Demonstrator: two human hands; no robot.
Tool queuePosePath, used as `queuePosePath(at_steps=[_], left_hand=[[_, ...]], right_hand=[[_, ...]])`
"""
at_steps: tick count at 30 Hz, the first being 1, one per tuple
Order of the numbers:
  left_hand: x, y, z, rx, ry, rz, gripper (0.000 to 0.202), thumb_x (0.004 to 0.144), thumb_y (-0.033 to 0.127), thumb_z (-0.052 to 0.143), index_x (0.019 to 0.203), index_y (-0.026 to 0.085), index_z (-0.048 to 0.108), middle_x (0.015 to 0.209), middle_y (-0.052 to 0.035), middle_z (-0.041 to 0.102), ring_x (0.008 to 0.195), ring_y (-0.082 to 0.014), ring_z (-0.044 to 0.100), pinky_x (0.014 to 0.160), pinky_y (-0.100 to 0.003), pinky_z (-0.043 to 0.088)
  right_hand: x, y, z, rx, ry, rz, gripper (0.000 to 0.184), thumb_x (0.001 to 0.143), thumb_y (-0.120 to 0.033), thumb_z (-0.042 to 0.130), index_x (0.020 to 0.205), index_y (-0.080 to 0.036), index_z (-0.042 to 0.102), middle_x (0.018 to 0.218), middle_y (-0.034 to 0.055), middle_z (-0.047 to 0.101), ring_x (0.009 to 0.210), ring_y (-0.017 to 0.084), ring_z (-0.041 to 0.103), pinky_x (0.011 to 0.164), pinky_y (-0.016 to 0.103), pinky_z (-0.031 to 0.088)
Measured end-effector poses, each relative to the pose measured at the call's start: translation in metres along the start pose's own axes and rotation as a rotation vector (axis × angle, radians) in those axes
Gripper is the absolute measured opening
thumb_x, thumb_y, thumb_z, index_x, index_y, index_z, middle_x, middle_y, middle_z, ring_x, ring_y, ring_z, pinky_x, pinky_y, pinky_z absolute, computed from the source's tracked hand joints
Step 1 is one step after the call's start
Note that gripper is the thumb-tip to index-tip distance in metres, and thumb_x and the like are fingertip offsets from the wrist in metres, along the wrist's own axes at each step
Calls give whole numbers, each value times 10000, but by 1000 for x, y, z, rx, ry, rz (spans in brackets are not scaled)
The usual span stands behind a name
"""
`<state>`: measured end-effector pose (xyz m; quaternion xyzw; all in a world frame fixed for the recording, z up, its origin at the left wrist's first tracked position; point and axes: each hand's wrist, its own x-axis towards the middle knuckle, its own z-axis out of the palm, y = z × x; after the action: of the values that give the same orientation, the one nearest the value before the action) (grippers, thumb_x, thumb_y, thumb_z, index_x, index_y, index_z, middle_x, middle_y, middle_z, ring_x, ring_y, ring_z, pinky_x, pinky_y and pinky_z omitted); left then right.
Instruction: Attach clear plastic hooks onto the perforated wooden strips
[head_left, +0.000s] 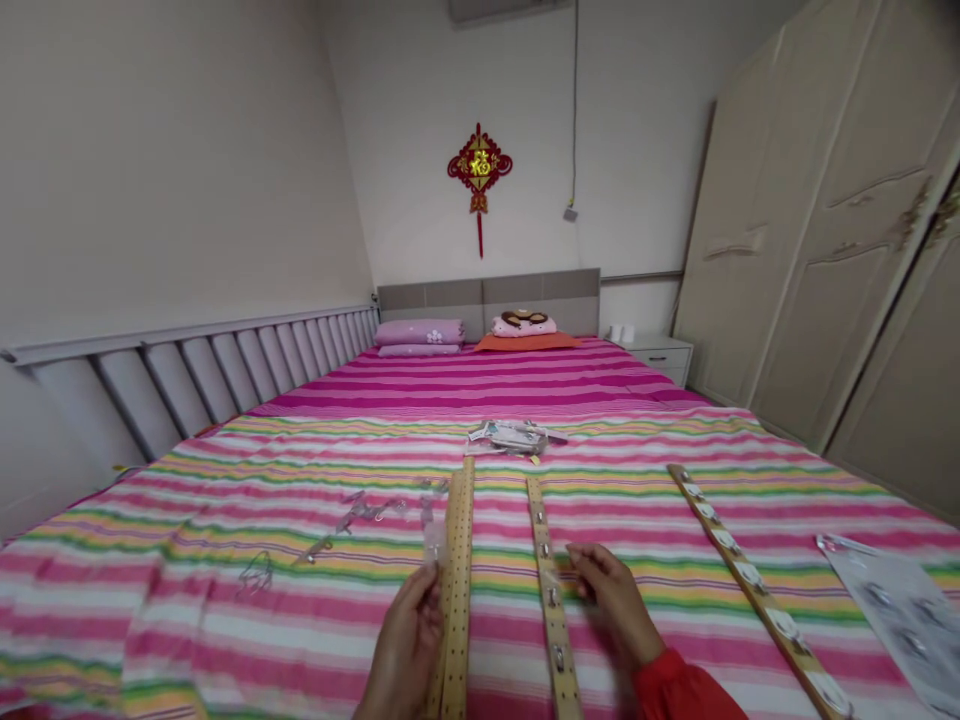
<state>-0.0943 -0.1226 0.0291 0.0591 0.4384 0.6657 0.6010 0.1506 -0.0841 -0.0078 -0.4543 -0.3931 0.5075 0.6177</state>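
Carefully, the left hand (409, 640) pinches a small clear plastic piece (433, 541) beside a perforated wooden strip (456, 590); the right hand (611, 605), nearly closed (on what, I cannot tell), hovers by a metal-studded strip (553, 600). Soft bedding (225, 640) could let small parts slip away.

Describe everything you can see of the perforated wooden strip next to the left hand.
The perforated wooden strip is a long, narrow, light tan board, wood-like in look, with rows of small holes along its length. It lies on the striped bedsheet, pointing away from the wearer, and its near end runs out of view. The left hand is right beside it, and a clear plastic packet held in that hand overlaps its edge; contact cannot be told.
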Motion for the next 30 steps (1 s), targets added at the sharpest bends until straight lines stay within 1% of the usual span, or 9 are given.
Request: queuePosePath(at_steps=[1, 3, 6, 9, 14, 19, 24, 28, 30], left_hand=[[-12, -5, 6, -24, -20, -38, 115, 743, 54, 609, 703, 162, 611, 569, 23, 571, 460, -55, 536, 419, -135, 436], [-32, -15, 18, -29, -60, -82, 127, 762, 32, 597, 741, 156, 616, 604, 15, 593, 482, -56, 560, 422, -127, 441], [-55, -26, 32, -7, -86, -116, 142, 779, 2, 579, 788, 142, 606, 641, 18, 607, 494, -41, 570, 412, -107, 422], [-71, -32, 41, 15, -102, -162, 139, 802, -1, 552, 775, 130, 588, 615, 26, 589, 467, -33, 552, 405, -105, 407], [-85, -39, 43, 43, -175, -178, 136, 777, -11, 573, 780, 123, 594, 606, 32, 581, 458, -30, 534, 401, -107, 382], [-93, -47, 42, 61, -230, -178, 188, 657, 27, 709, 774, 135, 610, 632, 32, 605, 498, -38, 548, 427, -112, 383], [-97, -49, 43, 108, -276, -146, 388, 434, 201, 875, 731, 157, 629, 626, 43, 607, 528, -44, 537, 458, -127, 370], [-102, -49, 42, 257, -334, -99, 437, 396, 346, 880, 723, 158, 659, 603, 33, 601, 563, -66, 541, 489, -152, 355], [-105, -47, 43, 360, -325, -62, 473, 411, 385, 866, 782, 159, 680, 666, 2, 641, 638, -107, 590, 537, -181, 389]], right_hand=[[-8, -7, 9, -28, -76, -1, 310, 572, -449, 759, 690, -176, 672, 526, -13, 561, 415, 103, 433, 404, 239, 325], [-27, -19, 27, -43, -149, -11, 312, 595, -449, 763, 725, -177, 682, 557, -19, 561, 433, 96, 436, 418, 232, 333], [-52, -31, 48, -15, -175, -30, 323, 633, -463, 753, 760, -175, 681, 608, -16, 573, 448, 85, 429, 424, 221, 329], [-69, -38, 57, -5, -184, -47, 350, 620, -480, 764, 741, -164, 676, 600, -15, 574, 450, 85, 427, 429, 221, 331], [-86, -49, 53, 42, -181, -49, 306, 658, -451, 750, 709, -165, 654, 583, -31, 545, 454, 79, 419, 441, 215, 329], [-96, -60, 48, 69, -176, -50, 266, 678, -420, 738, 706, -171, 649, 581, -40, 528, 458, 77, 405, 441, 211, 316], [-100, -63, 44, 46, -161, -102, 246, 676, -403, 741, 689, -177, 644, 597, -23, 548, 531, 107, 457, 492, 220, 353], [-102, -66, 41, 22, -130, -110, 261, 673, -412, 736, 646, -181, 618, 586, -15, 551, 544, 118, 456, 494, 225, 348], [-103, -68, 40, -2, -123, -121, 264, 677, -418, 727, 638, -182, 615, 572, -20, 537, 525, 113, 433, 483, 225, 338]])
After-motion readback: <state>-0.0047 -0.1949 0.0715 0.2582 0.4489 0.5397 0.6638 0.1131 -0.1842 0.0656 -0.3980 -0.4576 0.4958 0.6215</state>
